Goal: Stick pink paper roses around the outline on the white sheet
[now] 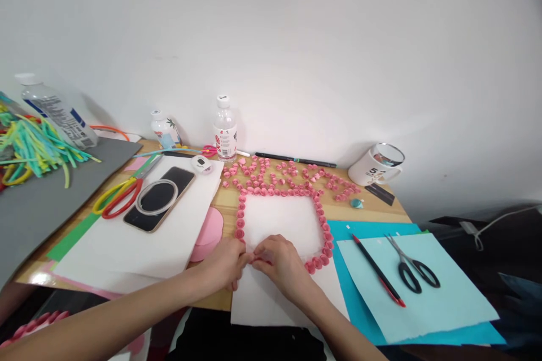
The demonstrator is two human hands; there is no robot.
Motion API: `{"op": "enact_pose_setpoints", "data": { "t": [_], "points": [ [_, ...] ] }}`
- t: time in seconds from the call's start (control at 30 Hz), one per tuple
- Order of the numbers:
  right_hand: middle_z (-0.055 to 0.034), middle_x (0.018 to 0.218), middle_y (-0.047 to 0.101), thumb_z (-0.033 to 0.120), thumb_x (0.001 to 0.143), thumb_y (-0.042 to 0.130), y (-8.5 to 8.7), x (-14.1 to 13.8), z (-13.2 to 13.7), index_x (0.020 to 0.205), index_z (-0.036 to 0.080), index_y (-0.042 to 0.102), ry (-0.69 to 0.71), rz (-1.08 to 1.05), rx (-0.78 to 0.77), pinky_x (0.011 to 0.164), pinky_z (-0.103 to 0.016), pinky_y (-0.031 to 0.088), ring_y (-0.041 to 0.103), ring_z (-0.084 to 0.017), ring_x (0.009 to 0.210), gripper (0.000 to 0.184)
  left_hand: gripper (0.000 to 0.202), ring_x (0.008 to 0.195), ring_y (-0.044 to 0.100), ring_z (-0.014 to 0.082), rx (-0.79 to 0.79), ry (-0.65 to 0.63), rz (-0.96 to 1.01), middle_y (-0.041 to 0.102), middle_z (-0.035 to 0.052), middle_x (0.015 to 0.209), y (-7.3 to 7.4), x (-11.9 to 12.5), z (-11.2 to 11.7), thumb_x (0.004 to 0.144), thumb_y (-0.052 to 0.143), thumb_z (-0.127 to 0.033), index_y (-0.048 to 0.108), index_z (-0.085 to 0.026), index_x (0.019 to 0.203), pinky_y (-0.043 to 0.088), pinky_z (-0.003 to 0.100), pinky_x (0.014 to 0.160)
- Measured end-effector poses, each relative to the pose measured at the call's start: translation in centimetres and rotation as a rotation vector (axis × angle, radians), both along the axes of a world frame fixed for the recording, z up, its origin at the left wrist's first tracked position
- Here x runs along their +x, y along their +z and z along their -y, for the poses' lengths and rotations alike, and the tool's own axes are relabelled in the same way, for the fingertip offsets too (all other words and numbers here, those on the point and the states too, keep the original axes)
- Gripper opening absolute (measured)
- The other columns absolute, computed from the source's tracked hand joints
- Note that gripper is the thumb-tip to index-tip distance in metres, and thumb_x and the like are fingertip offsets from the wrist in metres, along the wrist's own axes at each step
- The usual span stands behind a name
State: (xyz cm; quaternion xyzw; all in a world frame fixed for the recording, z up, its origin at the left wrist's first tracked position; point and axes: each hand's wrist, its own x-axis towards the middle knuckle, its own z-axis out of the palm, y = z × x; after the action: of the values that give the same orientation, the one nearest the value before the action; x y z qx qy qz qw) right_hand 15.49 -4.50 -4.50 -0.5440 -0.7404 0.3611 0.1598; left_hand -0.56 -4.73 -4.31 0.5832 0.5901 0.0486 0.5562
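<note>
My left hand and my right hand meet fingertip to fingertip at the lower left of a white sheet. Between their pinched fingers is a small piece of rolled pink paper, mostly covered by the fingers. Pink paper roses line the left, top and right sides of the sheet and turn the lower right corner. My right hand and wrist hide part of the lower border. Many loose paper roses lie scattered behind the sheet.
On the left, a phone with a ring on it and red-yellow scissors rest on white paper. Bottles and a mug stand along the wall. Black scissors and a pencil lie on blue paper at right.
</note>
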Motion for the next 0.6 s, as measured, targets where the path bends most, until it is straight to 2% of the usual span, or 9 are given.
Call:
{"op": "enact_pose_setpoints", "data": {
  "t": [0.13,0.33,0.6],
  "points": [
    [-0.0008,0.074,0.065,0.009,0.066,0.075,-0.7,0.1,-0.2,0.068,0.02,0.07,-0.025,-0.045,0.005,0.071,-0.027,0.045,0.058,-0.018,0.08,0.012,0.031,0.038,0.055,0.0139,0.022,-0.017,0.021,0.043,-0.0046,0.042,-0.4,-0.1,0.0,0.082,0.043,-0.034,0.041,-0.018,0.056,0.039,0.021,0.038],
    [0.0006,0.071,0.064,0.016,0.06,0.081,-1.3,0.3,-0.6,0.066,0.02,0.068,-0.054,-0.077,-0.013,0.067,-0.026,0.044,0.057,-0.017,0.076,0.015,0.037,0.038,0.053,0.0141,0.007,-0.001,0.012,0.04,-0.0048,0.041,-0.5,0.0,-0.2,0.082,0.045,-0.043,0.041,-0.018,0.054,0.038,0.022,0.038],
    [0.0006,0.069,0.065,0.018,0.061,0.08,-1.4,0.7,-0.7,0.066,0.019,0.067,0.0,-0.106,-0.019,0.068,-0.025,0.043,0.057,-0.017,0.077,0.014,0.038,0.037,0.05,0.0114,0.015,-0.01,0.041,0.04,-0.0048,0.044,-0.3,-0.3,-0.1,0.083,0.043,-0.044,0.041,-0.018,0.055,0.035,0.02,0.038]
  ]
}}
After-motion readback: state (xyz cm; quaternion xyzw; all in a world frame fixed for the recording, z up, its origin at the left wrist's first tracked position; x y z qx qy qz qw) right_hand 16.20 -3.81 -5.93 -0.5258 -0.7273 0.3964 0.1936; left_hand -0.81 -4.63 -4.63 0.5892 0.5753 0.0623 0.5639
